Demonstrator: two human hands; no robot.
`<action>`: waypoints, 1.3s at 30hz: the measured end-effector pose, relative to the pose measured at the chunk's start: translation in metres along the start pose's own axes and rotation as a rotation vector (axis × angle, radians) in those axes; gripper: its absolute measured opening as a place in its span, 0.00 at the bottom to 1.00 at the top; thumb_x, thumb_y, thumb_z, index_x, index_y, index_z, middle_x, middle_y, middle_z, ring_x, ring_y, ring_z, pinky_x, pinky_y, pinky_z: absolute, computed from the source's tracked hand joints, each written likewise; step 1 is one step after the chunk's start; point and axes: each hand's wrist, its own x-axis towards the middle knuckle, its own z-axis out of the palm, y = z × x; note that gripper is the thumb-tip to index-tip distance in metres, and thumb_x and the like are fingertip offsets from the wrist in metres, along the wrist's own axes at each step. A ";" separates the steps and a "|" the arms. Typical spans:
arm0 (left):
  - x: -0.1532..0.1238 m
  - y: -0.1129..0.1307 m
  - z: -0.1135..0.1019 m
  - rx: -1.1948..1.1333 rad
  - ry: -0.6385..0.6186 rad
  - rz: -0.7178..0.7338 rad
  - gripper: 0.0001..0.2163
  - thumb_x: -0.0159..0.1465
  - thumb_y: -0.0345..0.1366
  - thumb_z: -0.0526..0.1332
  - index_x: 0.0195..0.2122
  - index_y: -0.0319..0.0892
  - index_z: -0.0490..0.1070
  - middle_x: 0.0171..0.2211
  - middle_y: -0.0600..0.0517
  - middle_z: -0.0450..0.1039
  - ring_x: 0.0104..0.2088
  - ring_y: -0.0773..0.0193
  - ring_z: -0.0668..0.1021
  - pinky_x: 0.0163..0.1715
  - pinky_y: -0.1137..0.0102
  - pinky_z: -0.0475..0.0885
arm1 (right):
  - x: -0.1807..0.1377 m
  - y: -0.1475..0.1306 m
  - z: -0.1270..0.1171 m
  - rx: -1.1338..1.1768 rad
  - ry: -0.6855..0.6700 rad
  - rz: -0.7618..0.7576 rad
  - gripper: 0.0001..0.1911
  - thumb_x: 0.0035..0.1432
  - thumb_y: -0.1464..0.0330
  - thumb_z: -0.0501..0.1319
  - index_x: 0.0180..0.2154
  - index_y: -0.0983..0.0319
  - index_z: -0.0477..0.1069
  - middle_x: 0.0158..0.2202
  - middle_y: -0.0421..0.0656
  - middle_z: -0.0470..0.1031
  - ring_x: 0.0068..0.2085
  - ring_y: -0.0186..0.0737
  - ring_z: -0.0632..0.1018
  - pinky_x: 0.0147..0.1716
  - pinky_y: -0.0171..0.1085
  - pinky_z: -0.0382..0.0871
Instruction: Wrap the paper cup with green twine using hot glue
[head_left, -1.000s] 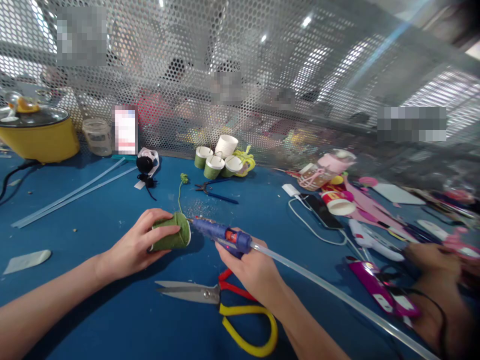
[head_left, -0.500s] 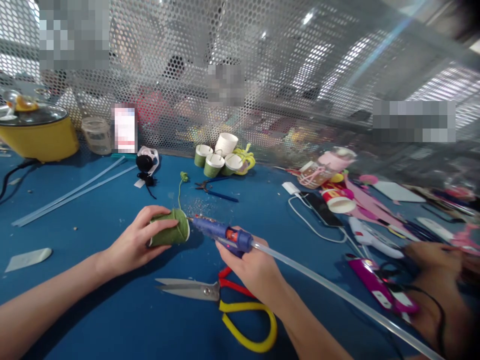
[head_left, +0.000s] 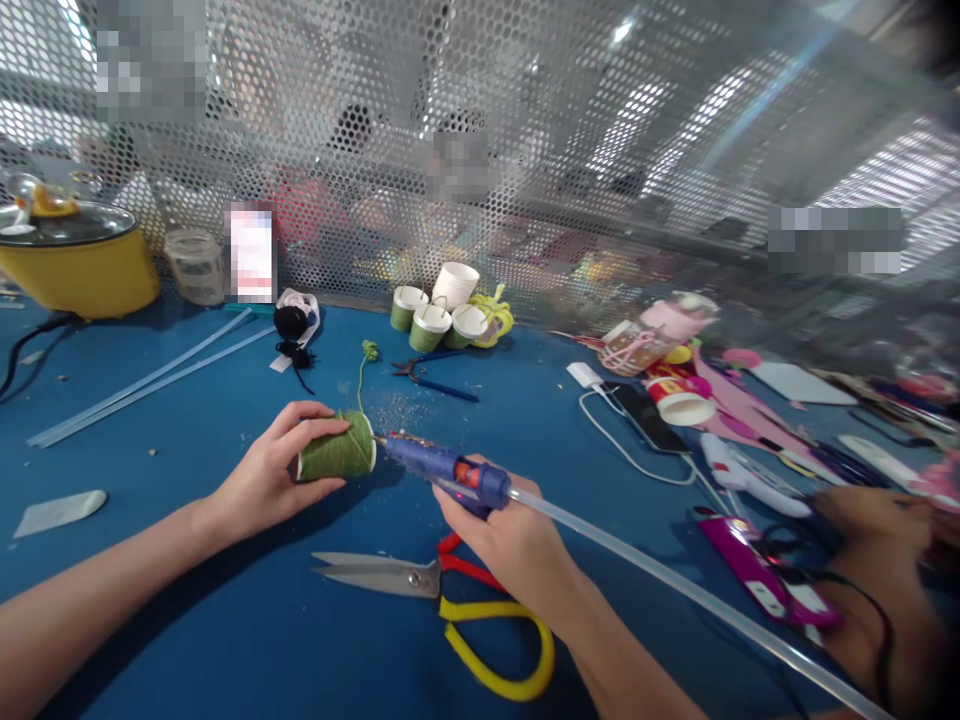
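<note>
My left hand [head_left: 281,465] is closed round a small paper cup wrapped in green yarn [head_left: 339,452], which lies on its side. A loose strand of green yarn [head_left: 363,378] runs from the cup to a little knotted bundle behind it. In my right hand [head_left: 510,530] is a blue hot glue gun [head_left: 442,466], a long clear glue stick [head_left: 660,570] reaching out of its back. The gun's nozzle points left and is at the cup's white rim; whether it touches I cannot tell. Scissors with red and yellow handles [head_left: 420,580] lie open below my right hand.
Behind the cup are blue-handled pliers [head_left: 442,388] and several cups [head_left: 430,325], some green-wrapped. Glue sticks [head_left: 150,380] and a yellow electric pot [head_left: 82,265] are at left. A phone [head_left: 645,415], a magenta power strip [head_left: 757,570] and another person's arm [head_left: 877,600] are at right.
The cup has turned a little in my left hand, and its finger grip has shifted. The glue gun stays at the rim in my right hand.
</note>
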 end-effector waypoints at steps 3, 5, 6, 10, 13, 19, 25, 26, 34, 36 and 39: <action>0.001 0.001 -0.001 -0.022 0.003 -0.026 0.19 0.56 0.35 0.61 0.48 0.44 0.61 0.46 0.46 0.60 0.46 0.57 0.69 0.45 0.61 0.68 | -0.001 0.001 0.001 0.004 0.003 -0.006 0.06 0.50 0.70 0.56 0.27 0.60 0.72 0.19 0.41 0.72 0.21 0.37 0.72 0.22 0.33 0.69; 0.002 0.001 -0.001 -0.045 0.003 -0.052 0.19 0.56 0.35 0.61 0.48 0.44 0.61 0.46 0.46 0.61 0.46 0.57 0.70 0.46 0.61 0.68 | -0.002 0.002 0.002 0.017 -0.009 -0.005 0.06 0.50 0.70 0.56 0.28 0.61 0.72 0.20 0.42 0.72 0.21 0.37 0.73 0.22 0.33 0.69; 0.002 0.001 -0.001 -0.058 0.006 -0.069 0.19 0.56 0.36 0.62 0.48 0.44 0.61 0.45 0.46 0.61 0.46 0.57 0.70 0.46 0.61 0.68 | -0.002 0.002 0.003 0.021 -0.016 -0.005 0.06 0.50 0.70 0.56 0.28 0.61 0.71 0.21 0.42 0.72 0.21 0.38 0.73 0.22 0.33 0.69; 0.002 -0.001 0.000 -0.104 0.024 -0.121 0.19 0.55 0.37 0.63 0.47 0.44 0.61 0.45 0.47 0.62 0.45 0.58 0.70 0.46 0.61 0.67 | -0.003 0.001 0.002 0.022 -0.028 -0.023 0.07 0.51 0.69 0.54 0.28 0.60 0.71 0.21 0.42 0.72 0.23 0.38 0.73 0.23 0.34 0.69; 0.002 -0.002 0.001 -0.140 0.030 -0.153 0.20 0.54 0.37 0.63 0.47 0.44 0.62 0.44 0.48 0.62 0.45 0.58 0.70 0.45 0.61 0.67 | -0.004 0.002 0.002 0.019 -0.025 -0.059 0.08 0.52 0.70 0.54 0.29 0.60 0.72 0.22 0.43 0.72 0.24 0.38 0.73 0.25 0.35 0.69; 0.002 -0.005 0.003 -0.192 0.038 -0.197 0.19 0.54 0.38 0.63 0.47 0.45 0.62 0.43 0.50 0.63 0.44 0.59 0.70 0.44 0.61 0.67 | -0.005 0.004 0.004 0.016 -0.024 -0.068 0.07 0.52 0.70 0.54 0.28 0.60 0.70 0.22 0.42 0.70 0.24 0.37 0.72 0.25 0.34 0.68; 0.002 -0.005 0.005 -0.205 0.047 -0.230 0.19 0.54 0.38 0.63 0.46 0.45 0.63 0.43 0.50 0.65 0.43 0.59 0.71 0.43 0.61 0.68 | -0.003 0.003 0.003 0.081 -0.038 -0.025 0.07 0.51 0.69 0.54 0.28 0.60 0.71 0.21 0.42 0.71 0.22 0.38 0.72 0.23 0.34 0.69; 0.002 -0.005 0.005 -0.207 0.048 -0.232 0.19 0.54 0.37 0.63 0.46 0.45 0.63 0.43 0.50 0.65 0.43 0.59 0.71 0.43 0.62 0.68 | -0.003 0.004 0.004 0.101 -0.034 -0.008 0.06 0.51 0.69 0.55 0.28 0.60 0.71 0.22 0.43 0.72 0.22 0.38 0.72 0.23 0.34 0.69; 0.003 -0.006 0.007 -0.217 0.066 -0.206 0.19 0.54 0.36 0.63 0.46 0.46 0.62 0.42 0.50 0.64 0.43 0.60 0.71 0.43 0.63 0.68 | -0.001 0.013 0.006 0.360 -0.090 0.310 0.10 0.51 0.62 0.57 0.26 0.62 0.68 0.14 0.36 0.65 0.16 0.33 0.68 0.17 0.31 0.65; 0.003 -0.006 0.008 -0.217 0.077 -0.215 0.18 0.54 0.35 0.62 0.46 0.46 0.62 0.42 0.51 0.64 0.42 0.60 0.71 0.42 0.64 0.69 | 0.004 0.020 0.003 0.445 -0.116 0.390 0.11 0.50 0.61 0.59 0.26 0.64 0.68 0.15 0.36 0.66 0.17 0.32 0.68 0.19 0.32 0.65; 0.004 -0.006 0.009 -0.211 0.095 -0.218 0.17 0.54 0.35 0.62 0.46 0.45 0.62 0.42 0.50 0.64 0.42 0.60 0.71 0.41 0.63 0.69 | 0.013 0.036 0.002 0.471 -0.037 0.406 0.14 0.47 0.60 0.62 0.28 0.65 0.70 0.22 0.41 0.73 0.23 0.34 0.72 0.24 0.33 0.67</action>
